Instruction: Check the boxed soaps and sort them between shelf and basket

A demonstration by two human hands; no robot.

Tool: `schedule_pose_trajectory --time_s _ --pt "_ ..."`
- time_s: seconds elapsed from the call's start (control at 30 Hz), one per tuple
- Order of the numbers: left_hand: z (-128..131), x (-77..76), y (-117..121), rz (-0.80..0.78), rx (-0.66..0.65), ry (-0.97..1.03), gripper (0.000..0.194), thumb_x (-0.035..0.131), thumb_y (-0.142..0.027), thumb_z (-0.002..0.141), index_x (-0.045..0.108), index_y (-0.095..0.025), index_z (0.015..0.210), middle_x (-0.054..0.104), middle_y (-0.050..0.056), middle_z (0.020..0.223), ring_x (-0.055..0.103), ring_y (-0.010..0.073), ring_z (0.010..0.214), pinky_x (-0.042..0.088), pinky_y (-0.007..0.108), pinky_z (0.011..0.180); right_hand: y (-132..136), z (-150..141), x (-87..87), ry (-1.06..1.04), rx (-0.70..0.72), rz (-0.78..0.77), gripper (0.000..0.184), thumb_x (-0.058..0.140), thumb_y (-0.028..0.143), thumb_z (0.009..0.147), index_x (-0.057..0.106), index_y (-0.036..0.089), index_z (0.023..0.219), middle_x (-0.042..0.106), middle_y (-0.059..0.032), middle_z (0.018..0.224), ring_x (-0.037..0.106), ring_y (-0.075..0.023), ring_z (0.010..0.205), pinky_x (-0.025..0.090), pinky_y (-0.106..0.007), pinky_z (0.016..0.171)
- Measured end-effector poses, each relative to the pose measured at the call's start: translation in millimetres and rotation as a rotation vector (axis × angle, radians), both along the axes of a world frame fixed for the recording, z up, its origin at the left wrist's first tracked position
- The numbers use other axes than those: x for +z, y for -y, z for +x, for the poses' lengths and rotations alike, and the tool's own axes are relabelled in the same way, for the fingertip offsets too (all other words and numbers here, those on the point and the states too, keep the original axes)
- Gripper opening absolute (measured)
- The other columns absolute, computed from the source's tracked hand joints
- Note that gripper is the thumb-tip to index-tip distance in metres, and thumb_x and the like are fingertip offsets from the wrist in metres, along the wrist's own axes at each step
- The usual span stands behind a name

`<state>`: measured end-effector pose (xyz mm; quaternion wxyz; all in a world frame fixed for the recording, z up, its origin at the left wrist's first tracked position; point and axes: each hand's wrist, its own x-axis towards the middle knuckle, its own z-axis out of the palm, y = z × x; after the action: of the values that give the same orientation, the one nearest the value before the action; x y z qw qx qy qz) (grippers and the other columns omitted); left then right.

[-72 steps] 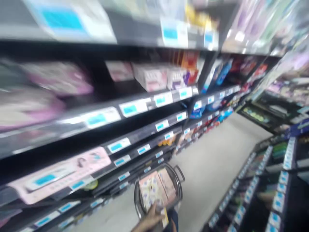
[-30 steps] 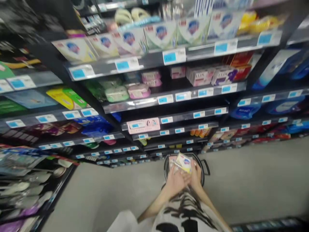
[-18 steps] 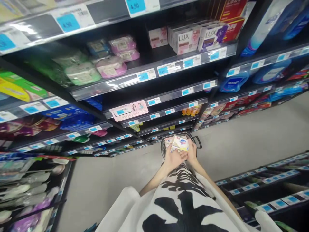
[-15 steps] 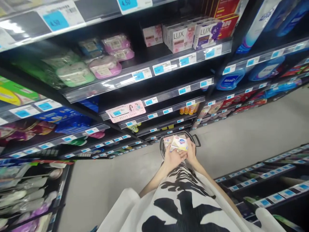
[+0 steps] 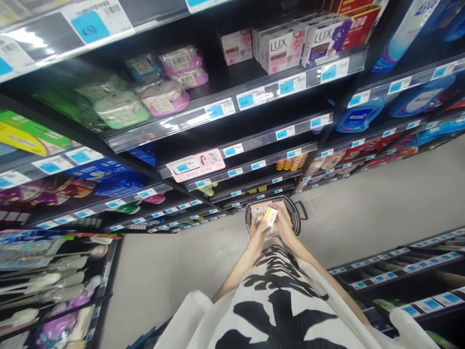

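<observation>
Between both hands is a small white and yellow soap box (image 5: 271,216), tilted so that a narrow side faces me. My left hand (image 5: 258,227) is closed around its left part. My right hand (image 5: 285,227) has its fingers at the box's right edge; they appear to grip it too. Below them, a dark shopping basket (image 5: 297,224) with a black side handle holds pink boxes (image 5: 258,207), partly covered by my hands and the soap box.
Ahead stands a shelf with LUX soap boxes (image 5: 284,50), wrapped soap dishes (image 5: 121,108) and blue bottles (image 5: 358,118). A pink shelf sign (image 5: 196,165) juts out from a lower ledge. Hanging utensils (image 5: 69,278) are at left; another low shelf (image 5: 410,269) borders the right.
The soap box has turned in my hands from its broad printed face to a narrow side. More of the pink boxes in the basket shows. My view has shifted slightly left.
</observation>
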<state>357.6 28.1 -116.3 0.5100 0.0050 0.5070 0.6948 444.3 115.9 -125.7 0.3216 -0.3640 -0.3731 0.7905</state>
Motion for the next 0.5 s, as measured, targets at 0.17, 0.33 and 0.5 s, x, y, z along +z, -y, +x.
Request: schedule_pose_trajectory --time_s 0.17,0.33,0.5 --pt "1.0 9.5 6.5 0.016 0.000 -0.561 0.084 0.096 -0.034 0.058 0.053 -0.027 0.130 0.060 0.010 0.133 0.058 0.0289 0.124 0.049 0.035 0.095 5.8 4.9 13.1 -0.182 0.060 -0.008 0.083 0.086 0.071 0.064 0.064 0.032 0.134 0.071 -0.0099 0.133 0.065 -0.0325 0.126 0.057 -0.047 0.099" --pt "7.4 23.1 10.2 0.043 -0.007 -0.928 0.088 0.098 -0.038 0.057 0.054 -0.025 0.133 0.053 0.013 0.137 0.055 0.0333 0.128 0.050 0.043 0.104 -1.0 12.7 14.7 -0.267 0.035 -0.012 0.093 0.092 0.067 0.045 0.070 0.028 0.126 0.075 -0.0124 0.123 0.066 -0.0370 0.123 0.060 -0.048 0.091" --pt "9.9 22.2 12.8 0.089 -0.024 -1.137 0.090 0.097 -0.037 0.059 0.052 -0.023 0.136 0.053 0.015 0.135 0.054 0.0349 0.130 0.048 0.051 0.110 -6.3 17.6 -0.8 -0.301 0.032 -0.030 0.091 0.094 0.061 0.038 0.073 0.024 0.119 0.078 -0.0134 0.115 0.068 -0.0367 0.120 0.061 -0.047 0.087"
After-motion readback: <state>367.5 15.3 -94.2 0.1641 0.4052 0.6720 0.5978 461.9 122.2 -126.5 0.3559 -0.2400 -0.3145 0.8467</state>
